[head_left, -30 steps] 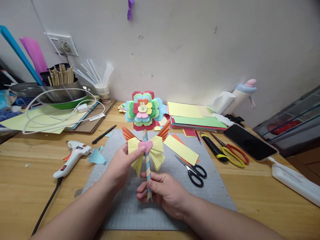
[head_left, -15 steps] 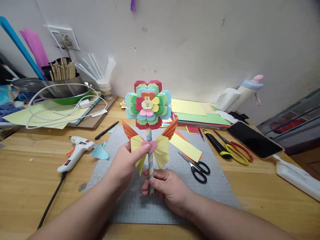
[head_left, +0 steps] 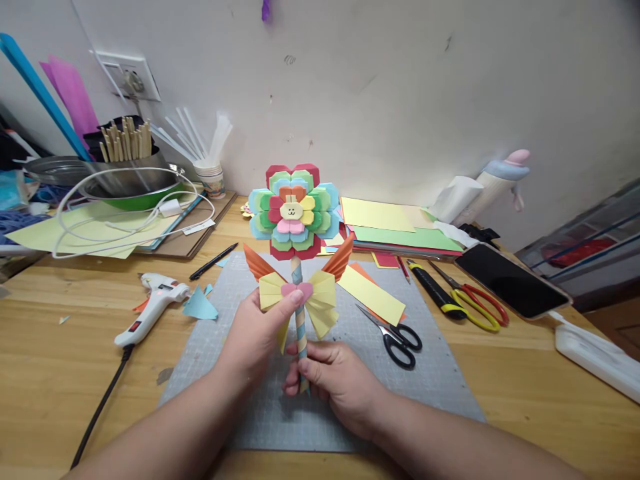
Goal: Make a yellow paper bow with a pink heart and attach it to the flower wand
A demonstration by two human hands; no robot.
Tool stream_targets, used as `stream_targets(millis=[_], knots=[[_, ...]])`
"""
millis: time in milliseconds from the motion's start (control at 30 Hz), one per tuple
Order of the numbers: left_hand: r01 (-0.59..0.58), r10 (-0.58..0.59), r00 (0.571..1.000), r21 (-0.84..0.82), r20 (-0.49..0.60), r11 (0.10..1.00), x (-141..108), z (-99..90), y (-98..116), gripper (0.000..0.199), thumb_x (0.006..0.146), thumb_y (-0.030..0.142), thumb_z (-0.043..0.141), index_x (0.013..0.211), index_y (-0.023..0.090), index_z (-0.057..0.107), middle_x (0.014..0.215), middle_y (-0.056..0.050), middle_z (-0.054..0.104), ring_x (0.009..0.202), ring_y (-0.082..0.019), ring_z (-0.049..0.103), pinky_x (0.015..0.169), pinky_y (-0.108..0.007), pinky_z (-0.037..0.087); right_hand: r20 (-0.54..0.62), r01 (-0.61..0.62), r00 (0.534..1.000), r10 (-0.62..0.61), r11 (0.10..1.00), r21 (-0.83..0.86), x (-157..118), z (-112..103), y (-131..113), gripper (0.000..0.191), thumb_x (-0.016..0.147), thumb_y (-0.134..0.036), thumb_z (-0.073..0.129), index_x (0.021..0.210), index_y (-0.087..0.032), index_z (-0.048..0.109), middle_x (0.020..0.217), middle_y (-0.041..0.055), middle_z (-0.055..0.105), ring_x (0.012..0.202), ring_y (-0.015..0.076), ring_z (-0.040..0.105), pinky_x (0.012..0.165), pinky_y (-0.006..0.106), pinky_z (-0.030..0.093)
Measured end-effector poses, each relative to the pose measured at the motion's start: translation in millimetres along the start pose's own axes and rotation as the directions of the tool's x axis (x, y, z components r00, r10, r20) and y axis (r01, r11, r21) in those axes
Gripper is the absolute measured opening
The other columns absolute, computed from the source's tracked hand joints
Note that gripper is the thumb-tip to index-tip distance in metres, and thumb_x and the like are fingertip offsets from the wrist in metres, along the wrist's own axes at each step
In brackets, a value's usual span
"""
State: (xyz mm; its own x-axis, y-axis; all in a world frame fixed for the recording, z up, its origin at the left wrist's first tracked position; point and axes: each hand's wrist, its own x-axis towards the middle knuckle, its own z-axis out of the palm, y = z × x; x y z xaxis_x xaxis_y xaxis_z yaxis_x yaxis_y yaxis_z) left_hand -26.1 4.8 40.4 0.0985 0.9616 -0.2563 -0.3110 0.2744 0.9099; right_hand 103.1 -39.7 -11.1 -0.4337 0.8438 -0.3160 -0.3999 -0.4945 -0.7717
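Observation:
A paper flower wand (head_left: pixel 291 211) stands upright in front of me, its layered red, green, blue and yellow petals around a small smiling face. Below the flower, orange pleated wings and a yellow paper bow (head_left: pixel 321 301) with a pink heart sit on a blue-and-cream striped stick (head_left: pixel 301 325). My left hand (head_left: pixel 261 325) is closed on the bow, thumb pressed on the pink heart; its other fingers are hidden behind. Lower down, my right hand (head_left: pixel 336 381) grips the bottom of the stick between thumb and fingers. Both hands are above the grey cutting mat (head_left: pixel 280 427).
Black-handled scissors (head_left: pixel 395 338) and yellow paper strips (head_left: pixel 373 297) lie right of the hands. A utility knife (head_left: pixel 436 290), red-and-yellow pliers or shears (head_left: pixel 480 300) and a phone (head_left: pixel 513 279) are farther right. On the left rest a hot glue gun (head_left: pixel 153 307), blue scraps (head_left: pixel 201 305) and a pen (head_left: pixel 213 261).
The flower wand has tipped very slightly to the left at its top. Both hands keep the same hold; the left thumb stays on the heart.

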Motion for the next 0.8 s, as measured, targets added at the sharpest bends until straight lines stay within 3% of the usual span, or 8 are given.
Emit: stream_targets(millis=[233, 800], knots=[[0.024, -0.024, 1.000, -0.023, -0.011, 0.999, -0.7, 1.9, 0.8, 0.031, 0.065, 0.041, 0.080, 0.082, 0.017, 0.069, 0.067, 0.000, 0.063, 0.045, -0.010, 0.051, 0.032, -0.019, 0.039, -0.042, -0.023, 0.999, 0.020, 0.997, -0.075, -1.4, 3.3, -4.3, 0.045, 0.063, -0.047, 0.080, 0.089, -0.012, 0.070, 0.062, 0.0013, 0.066, 0.058, 0.0127, 0.061, 0.057, 0.025, 0.035], [0.015, -0.015, 1.000, 0.004, -0.017, 1.000, -2.4, 2.6, 2.6, 0.029, 0.070, 0.039, 0.076, 0.083, 0.014, 0.069, 0.064, 0.000, 0.059, 0.046, -0.010, 0.049, 0.033, -0.020, 0.040, -0.060, -0.021, 0.998, 0.015, 0.995, -0.101, 0.0, 5.3, -2.3, 0.045, 0.062, -0.049, 0.080, 0.085, -0.012, 0.069, 0.059, -0.0007, 0.064, 0.055, 0.0103, 0.059, 0.062, 0.025, 0.045]])
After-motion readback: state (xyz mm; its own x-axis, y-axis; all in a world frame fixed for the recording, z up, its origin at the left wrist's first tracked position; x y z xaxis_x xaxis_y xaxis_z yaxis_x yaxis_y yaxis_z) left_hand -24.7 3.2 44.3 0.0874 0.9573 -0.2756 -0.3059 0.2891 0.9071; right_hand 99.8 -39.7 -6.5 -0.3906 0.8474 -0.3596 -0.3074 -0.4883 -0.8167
